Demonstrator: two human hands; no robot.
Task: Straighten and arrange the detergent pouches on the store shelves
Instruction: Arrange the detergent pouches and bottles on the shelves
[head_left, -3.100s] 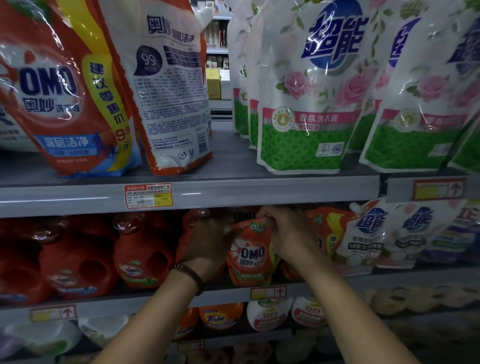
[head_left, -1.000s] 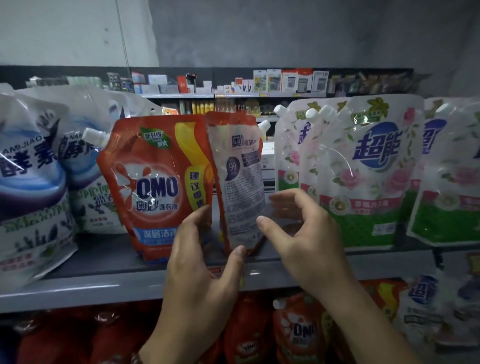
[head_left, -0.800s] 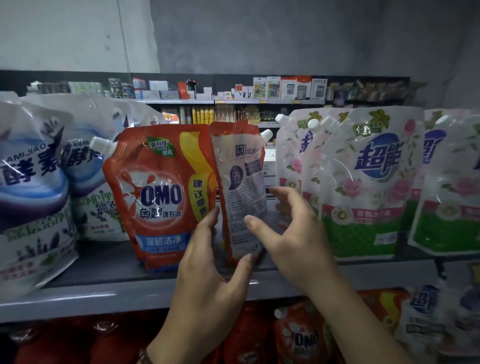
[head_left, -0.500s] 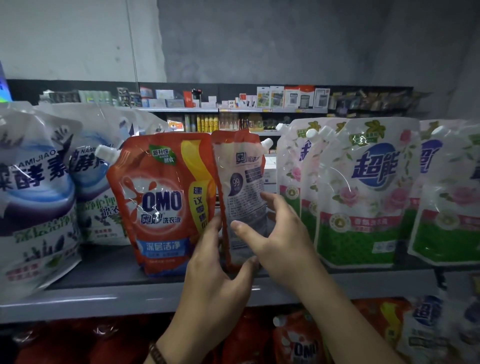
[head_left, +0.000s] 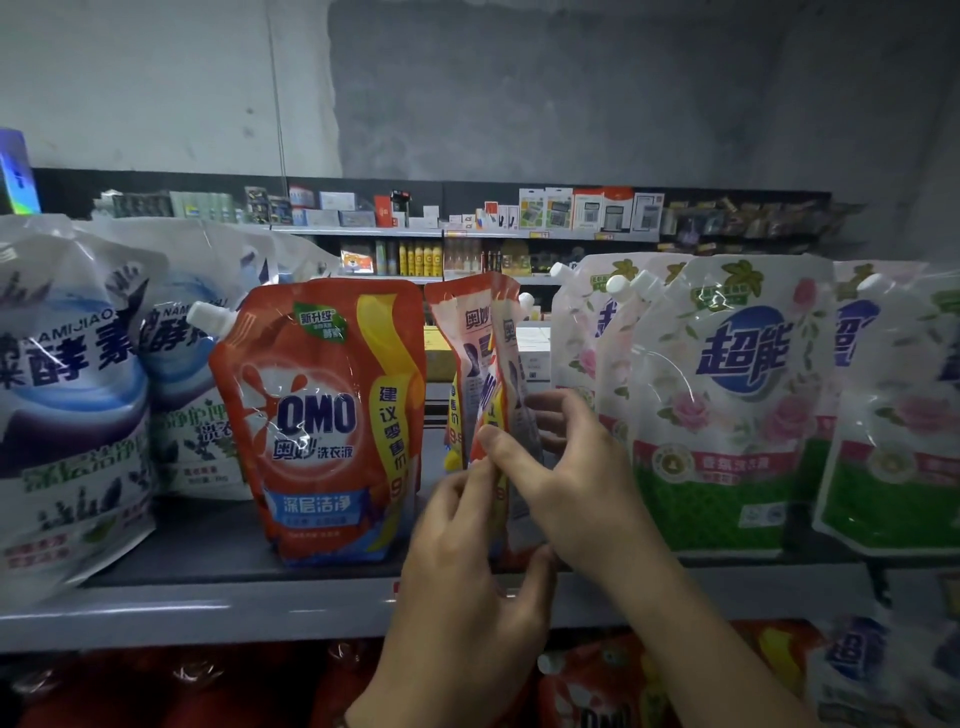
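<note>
With left hand (head_left: 467, 597) and right hand (head_left: 571, 483) both pinching the sideways pouch (head_left: 478, 353) on the shelf (head_left: 208, 613) between the front-facing orange pouch (head_left: 317, 421) and the flowery pouches (head_left: 727, 405), just twist label-forward slowly, keeping the base planted.

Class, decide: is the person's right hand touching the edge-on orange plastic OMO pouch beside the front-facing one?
Touching. The head view shows the right hand pinching the edge-on orange plastic OMO pouch, with the thumb in front and the fingers behind.
</note>
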